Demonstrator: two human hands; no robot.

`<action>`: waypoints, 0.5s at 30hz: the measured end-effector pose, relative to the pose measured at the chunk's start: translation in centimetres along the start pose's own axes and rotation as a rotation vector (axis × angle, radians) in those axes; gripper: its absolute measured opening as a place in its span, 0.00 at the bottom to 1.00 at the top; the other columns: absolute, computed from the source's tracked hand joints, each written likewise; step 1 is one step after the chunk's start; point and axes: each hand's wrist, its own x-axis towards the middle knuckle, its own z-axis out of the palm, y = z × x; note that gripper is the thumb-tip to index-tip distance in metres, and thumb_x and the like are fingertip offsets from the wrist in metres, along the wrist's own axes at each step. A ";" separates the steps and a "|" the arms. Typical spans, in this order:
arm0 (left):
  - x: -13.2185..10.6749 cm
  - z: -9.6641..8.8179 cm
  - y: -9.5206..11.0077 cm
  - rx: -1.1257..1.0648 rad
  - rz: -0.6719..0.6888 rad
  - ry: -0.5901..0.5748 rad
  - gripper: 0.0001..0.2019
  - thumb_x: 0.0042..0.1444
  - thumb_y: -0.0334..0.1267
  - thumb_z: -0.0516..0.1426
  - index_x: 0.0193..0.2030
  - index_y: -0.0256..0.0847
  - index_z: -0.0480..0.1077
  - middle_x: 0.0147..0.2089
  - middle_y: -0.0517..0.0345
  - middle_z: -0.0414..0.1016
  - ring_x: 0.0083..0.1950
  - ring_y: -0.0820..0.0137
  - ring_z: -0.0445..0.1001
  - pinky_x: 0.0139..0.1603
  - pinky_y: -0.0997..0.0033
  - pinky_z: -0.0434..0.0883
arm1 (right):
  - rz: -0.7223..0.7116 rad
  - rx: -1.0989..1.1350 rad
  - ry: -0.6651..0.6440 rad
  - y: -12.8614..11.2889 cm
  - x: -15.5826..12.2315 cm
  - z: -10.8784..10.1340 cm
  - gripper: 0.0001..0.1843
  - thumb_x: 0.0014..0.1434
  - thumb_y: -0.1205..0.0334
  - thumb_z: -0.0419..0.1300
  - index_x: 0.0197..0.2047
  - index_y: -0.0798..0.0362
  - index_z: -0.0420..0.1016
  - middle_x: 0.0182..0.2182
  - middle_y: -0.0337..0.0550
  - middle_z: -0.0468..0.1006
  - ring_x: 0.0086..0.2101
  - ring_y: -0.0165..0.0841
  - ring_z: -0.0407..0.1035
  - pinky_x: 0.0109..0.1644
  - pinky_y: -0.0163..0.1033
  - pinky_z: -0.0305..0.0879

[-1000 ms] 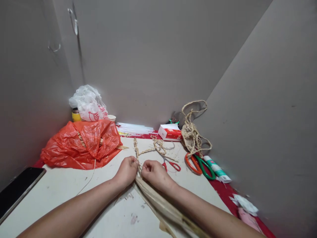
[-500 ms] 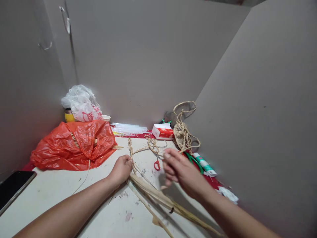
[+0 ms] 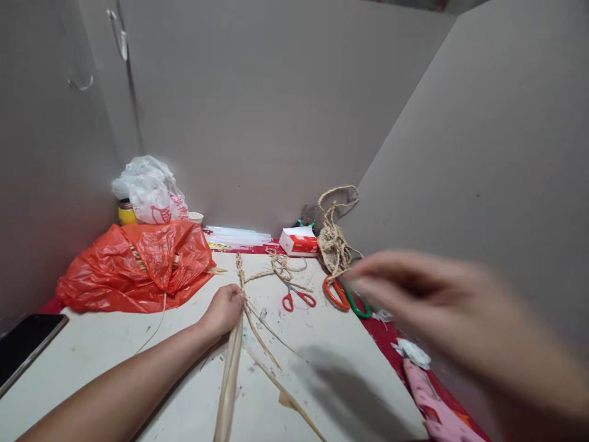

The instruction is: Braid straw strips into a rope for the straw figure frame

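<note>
My left hand [image 3: 225,312] pinches a plait of dry, pale plant strands [image 3: 240,270] at the table's middle. Below the pinch the loose strands fan out: a wide flat strip [image 3: 229,380] runs straight toward me, and thinner ones [image 3: 288,393] spread to the right. Raised at the right, my right hand [image 3: 414,294] is smeared by motion, so its fingers cannot be read. Its fingertips are nearest to large scissors with orange [image 3: 337,296] and green handles, partly hidden behind it. Small red-handled scissors [image 3: 298,299] lie between my hands.
An orange-red plastic bag [image 3: 138,270] lies at the left, with a white bag [image 3: 151,190] and yellow jar [image 3: 126,213] behind. A phone [image 3: 25,347] rests near the left edge. At the back are clear sticks [image 3: 237,237], a red-white box [image 3: 299,242] and a coil of plaited cord [image 3: 335,245].
My right hand has moved right and up, away from the strands. The wide strip has swung from the right to hang straight toward me. My left hand keeps its pinch.
</note>
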 end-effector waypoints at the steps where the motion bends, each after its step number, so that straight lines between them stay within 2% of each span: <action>1: 0.0 0.0 0.0 -0.014 0.004 0.000 0.09 0.53 0.39 0.50 0.24 0.39 0.61 0.20 0.65 0.60 0.23 0.75 0.58 0.27 0.76 0.55 | 0.007 -0.083 -0.186 -1.2 -0.1 2.7 0.16 0.56 0.48 0.56 0.29 0.51 0.74 0.24 0.45 0.74 0.25 0.31 0.66 0.27 0.35 0.58; 2: 0.0 0.1 -0.1 -0.028 0.005 0.001 0.09 0.53 0.39 0.50 0.24 0.39 0.61 0.20 0.65 0.59 0.23 0.75 0.58 0.27 0.76 0.55 | 0.012 -0.173 -0.348 -2.0 -0.2 5.5 0.17 0.56 0.48 0.55 0.27 0.53 0.74 0.23 0.45 0.74 0.24 0.31 0.65 0.26 0.35 0.56; 3: 0.0 0.1 -0.1 -0.041 0.004 0.002 0.09 0.53 0.39 0.50 0.24 0.39 0.60 0.19 0.65 0.59 0.23 0.75 0.57 0.27 0.76 0.55 | 0.026 -0.262 -0.443 -2.3 -0.2 8.0 0.18 0.54 0.47 0.56 0.26 0.54 0.74 0.23 0.45 0.74 0.24 0.32 0.66 0.26 0.35 0.55; 5: 0.1 0.2 -0.1 -0.053 -0.004 0.002 0.08 0.53 0.38 0.50 0.25 0.39 0.60 0.19 0.66 0.58 0.23 0.75 0.57 0.27 0.76 0.56 | 0.044 -0.400 -0.522 -2.0 -0.3 12.0 0.19 0.52 0.46 0.56 0.29 0.55 0.75 0.26 0.48 0.76 0.27 0.35 0.69 0.28 0.35 0.54; 7: 0.1 0.2 0.0 -0.049 -0.018 0.001 0.08 0.53 0.37 0.49 0.24 0.39 0.60 0.19 0.65 0.59 0.23 0.75 0.57 0.27 0.76 0.56 | 0.034 -0.482 -0.538 -0.9 -0.3 14.3 0.18 0.52 0.49 0.55 0.33 0.56 0.75 0.29 0.51 0.77 0.30 0.38 0.71 0.29 0.36 0.55; 11: 0.1 0.3 0.0 -0.040 -0.032 0.002 0.09 0.54 0.36 0.49 0.24 0.39 0.61 0.20 0.65 0.59 0.24 0.75 0.58 0.28 0.76 0.56 | 0.052 -0.495 -0.520 0.7 -0.3 15.0 0.14 0.54 0.56 0.52 0.33 0.57 0.75 0.29 0.50 0.77 0.30 0.36 0.70 0.28 0.35 0.52; 15: 0.2 0.3 -0.2 -0.022 -0.008 0.049 0.08 0.54 0.36 0.49 0.25 0.38 0.61 0.20 0.65 0.59 0.24 0.76 0.57 0.28 0.77 0.56 | 0.121 -0.330 -0.517 1.4 -0.4 15.1 0.15 0.54 0.54 0.53 0.30 0.57 0.73 0.27 0.47 0.75 0.27 0.32 0.66 0.26 0.34 0.49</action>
